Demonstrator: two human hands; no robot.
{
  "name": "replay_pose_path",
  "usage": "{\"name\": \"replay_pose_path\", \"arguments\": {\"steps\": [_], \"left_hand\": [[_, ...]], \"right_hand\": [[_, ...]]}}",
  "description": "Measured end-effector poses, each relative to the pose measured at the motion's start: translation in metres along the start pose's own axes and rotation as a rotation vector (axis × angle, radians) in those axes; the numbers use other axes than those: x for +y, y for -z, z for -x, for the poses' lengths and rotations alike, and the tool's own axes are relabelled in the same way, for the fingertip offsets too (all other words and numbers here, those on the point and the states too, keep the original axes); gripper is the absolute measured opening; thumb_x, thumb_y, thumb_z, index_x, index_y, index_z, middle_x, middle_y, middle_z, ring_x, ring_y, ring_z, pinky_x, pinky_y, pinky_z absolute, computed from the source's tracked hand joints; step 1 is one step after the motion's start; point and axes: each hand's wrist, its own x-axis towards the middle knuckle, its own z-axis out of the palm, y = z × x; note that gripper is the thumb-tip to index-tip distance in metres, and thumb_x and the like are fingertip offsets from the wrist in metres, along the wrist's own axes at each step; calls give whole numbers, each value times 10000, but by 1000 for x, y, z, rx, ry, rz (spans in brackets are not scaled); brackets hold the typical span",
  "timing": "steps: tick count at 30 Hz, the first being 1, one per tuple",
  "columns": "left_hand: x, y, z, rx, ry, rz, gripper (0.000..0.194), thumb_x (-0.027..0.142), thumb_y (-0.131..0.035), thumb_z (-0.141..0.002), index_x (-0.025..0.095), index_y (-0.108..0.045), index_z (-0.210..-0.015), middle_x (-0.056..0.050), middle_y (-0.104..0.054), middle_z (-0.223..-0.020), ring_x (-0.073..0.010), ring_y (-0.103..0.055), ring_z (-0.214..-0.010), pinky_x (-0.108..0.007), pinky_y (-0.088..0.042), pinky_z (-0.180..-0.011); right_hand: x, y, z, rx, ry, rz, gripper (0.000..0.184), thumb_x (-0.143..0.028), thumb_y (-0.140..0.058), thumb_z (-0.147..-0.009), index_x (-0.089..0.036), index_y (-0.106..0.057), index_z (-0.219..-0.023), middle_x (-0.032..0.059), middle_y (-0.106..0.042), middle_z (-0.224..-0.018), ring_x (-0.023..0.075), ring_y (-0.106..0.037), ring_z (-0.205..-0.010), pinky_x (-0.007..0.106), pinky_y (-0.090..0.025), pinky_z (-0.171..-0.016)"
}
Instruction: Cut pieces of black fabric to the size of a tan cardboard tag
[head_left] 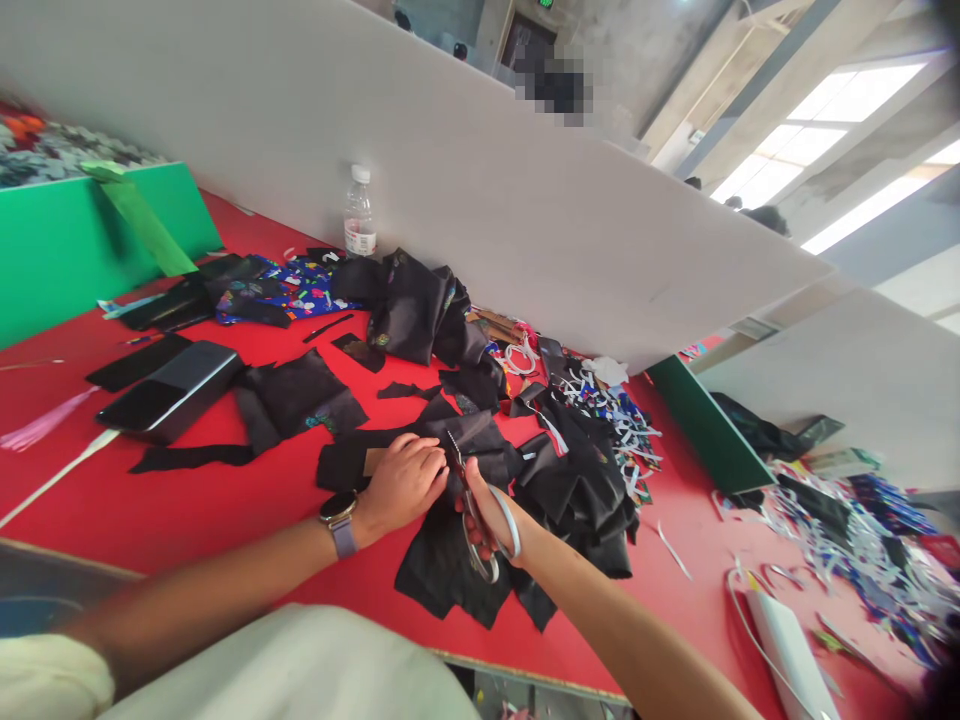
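My right hand (484,510) is closed round the handles of a pair of scissors (457,455), whose blades point away from me over the black fabric (476,435). Just left of the blades, my left hand (405,480) holds that fabric against the table, fingers together and curled down. Its fingertips are partly hidden. Dark fabric pieces (457,575) spread below both hands toward the table's front edge. More crumpled black cloth (574,480) is heaped right of the scissors. A flat black piece with a coloured pattern (300,400) lies to the left.
The red table (247,530) runs along a pale partition (480,200). A plastic bottle (360,215) stands at the back. On the left are a black phone-like device (172,385) with a white cable and a green board (67,250). Fabric scraps (611,415) and a white power strip (787,650) lie right.
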Motion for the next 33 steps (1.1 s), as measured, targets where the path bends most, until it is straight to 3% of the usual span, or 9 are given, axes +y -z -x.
{"name": "replay_pose_path", "arguments": {"steps": [23,33], "left_hand": [[2,1,0,36,-50,13,109,163,-497,-873,158,-606,-868,-84,-717,-1004,-241,-634,-1039,-428,-440,-940],[2,4,-1,7,-54,14,150,169,-468,-886,152,-615,-912,-96,-716,-1025,-240,-633,-1052,-428,-444,-945]], "right_hand": [[-9,3,-7,-28,8,46,708,-792,-195,-827,-162,-510,-757,-43,-404,-525,76,-401,-360,169,-333,-274],[-8,1,-8,-16,-5,23,699,-805,-192,-813,-173,-482,-737,-54,-374,-508,66,-344,-337,162,-285,-263]]}}
